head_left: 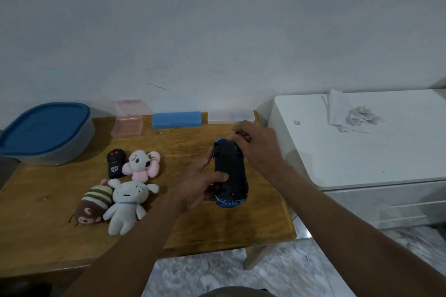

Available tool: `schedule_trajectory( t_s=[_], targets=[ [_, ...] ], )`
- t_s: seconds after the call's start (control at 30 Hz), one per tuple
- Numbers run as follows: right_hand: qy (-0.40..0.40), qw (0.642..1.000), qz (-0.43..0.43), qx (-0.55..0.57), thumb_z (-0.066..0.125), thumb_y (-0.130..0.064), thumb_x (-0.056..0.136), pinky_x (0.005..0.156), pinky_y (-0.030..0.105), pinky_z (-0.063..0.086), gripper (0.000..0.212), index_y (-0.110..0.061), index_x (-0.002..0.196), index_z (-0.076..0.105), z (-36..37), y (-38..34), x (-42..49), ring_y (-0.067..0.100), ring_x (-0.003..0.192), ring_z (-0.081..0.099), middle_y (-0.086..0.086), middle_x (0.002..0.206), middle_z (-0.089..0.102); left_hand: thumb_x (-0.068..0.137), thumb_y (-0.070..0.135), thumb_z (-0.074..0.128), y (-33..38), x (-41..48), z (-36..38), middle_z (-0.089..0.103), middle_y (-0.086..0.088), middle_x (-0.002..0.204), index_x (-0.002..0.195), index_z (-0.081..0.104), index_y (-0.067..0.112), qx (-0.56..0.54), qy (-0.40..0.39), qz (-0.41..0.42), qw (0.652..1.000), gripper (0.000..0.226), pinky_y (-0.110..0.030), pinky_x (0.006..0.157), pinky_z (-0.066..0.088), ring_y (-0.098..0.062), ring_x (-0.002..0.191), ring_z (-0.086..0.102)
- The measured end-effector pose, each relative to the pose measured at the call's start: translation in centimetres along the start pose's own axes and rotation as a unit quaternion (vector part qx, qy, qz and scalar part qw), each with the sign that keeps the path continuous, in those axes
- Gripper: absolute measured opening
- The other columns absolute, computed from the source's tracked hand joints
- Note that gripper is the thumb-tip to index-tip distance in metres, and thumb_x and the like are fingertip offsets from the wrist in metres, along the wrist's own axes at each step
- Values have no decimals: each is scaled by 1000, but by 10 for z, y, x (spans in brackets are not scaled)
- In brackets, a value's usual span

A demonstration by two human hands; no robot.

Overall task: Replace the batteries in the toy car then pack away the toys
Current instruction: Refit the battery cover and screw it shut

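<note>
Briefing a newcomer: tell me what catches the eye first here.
The car, belly up, is held over the table, right of centre: the left hand grips its side, the right hand holds its far end. Left of it lie plush toys and a black remote; a blue-lidded tub sits far left.

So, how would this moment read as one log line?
car underside up | left hand grips near end | right hand holds far end

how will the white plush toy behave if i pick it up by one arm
The white plush toy will probably flop, since its stuffed limbs lie splayed on the table. It looks light and soft, so unlikely to slip or break. It lies against the striped plush, so lifting it may nudge that.
</note>
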State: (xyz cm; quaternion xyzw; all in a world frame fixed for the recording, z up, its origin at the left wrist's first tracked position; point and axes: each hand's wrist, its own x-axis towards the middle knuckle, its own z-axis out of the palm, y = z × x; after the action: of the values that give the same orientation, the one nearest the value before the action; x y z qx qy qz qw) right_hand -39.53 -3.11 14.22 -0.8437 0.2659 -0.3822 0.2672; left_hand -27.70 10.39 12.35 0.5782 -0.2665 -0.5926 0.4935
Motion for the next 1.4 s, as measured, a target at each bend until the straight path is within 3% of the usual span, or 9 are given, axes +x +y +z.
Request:
schedule_trajectory(
  t_s=[0.17,0.3,0.5,0.77,0.93,1.1,1.2,1.4],
  targets=[
    [-3,999,-40,-13,59,-23,90,65,38,58,21,-12,106,68,0,-2,-3,16,72,68,2,86,73,87,3,63,1,0,2,65,-6,121,116,45,57,-4,3,1,1000,64,-45,80,56,-31,105,65],
    [26,999,-39,-12,64,-23,87,63,39,57,18,-10,98,69,0,-2,-1,16,70,66,3,82,72,87,3,63,3,-1,3,65,-7,121,114,47,57,-4,-3,2,1000,63,-42,75,57,-31,104,66],
    [-2,999,-43,-19,61,-20,91,66,35,58,16,-16,106,63,0,-1,-4,14,74,67,0,85,71,86,4,65,3,0,2,64,-7,124,136,37,51,-7,10,-9,1000,74,-44,77,57,-32,105,65],
    [4,999,-40,-17,64,-15,87,69,39,58,15,-9,100,69,0,1,-5,16,76,68,3,88,73,85,2,64,1,-1,0,66,-6,120,129,41,53,-9,15,-13,1000,71,-41,72,57,-30,101,67],
    [-1,999,-37,-30,63,-22,89,71,40,58,22,-8,104,71,-1,-1,-4,19,81,69,5,92,74,86,2,63,1,-2,1,67,-4,117,110,49,57,-6,11,-8,1000,62,-36,66,58,-27,96,69],
    [2,997,-40,-63,65,-22,88,69,38,58,18,-12,103,69,1,-2,-1,16,77,66,4,88,73,86,2,64,1,-1,3,65,-5,120,118,48,55,3,7,-2,1000,64,-40,73,57,-30,101,67],
    [-4,998,-42,-56,61,-19,91,71,35,57,24,-16,115,64,-1,-6,1,16,78,64,3,90,71,86,3,64,2,0,2,66,-6,119,133,41,49,-7,12,-5,1000,70,-40,73,57,-29,99,68],
    [-21,997,-41,-61,58,-18,92,79,38,58,28,-9,117,66,-2,-6,0,17,85,68,5,101,74,86,3,64,7,0,-7,66,-8,120,142,34,45,-10,22,-2,1000,76,-44,76,58,-30,101,68]
  ],
)
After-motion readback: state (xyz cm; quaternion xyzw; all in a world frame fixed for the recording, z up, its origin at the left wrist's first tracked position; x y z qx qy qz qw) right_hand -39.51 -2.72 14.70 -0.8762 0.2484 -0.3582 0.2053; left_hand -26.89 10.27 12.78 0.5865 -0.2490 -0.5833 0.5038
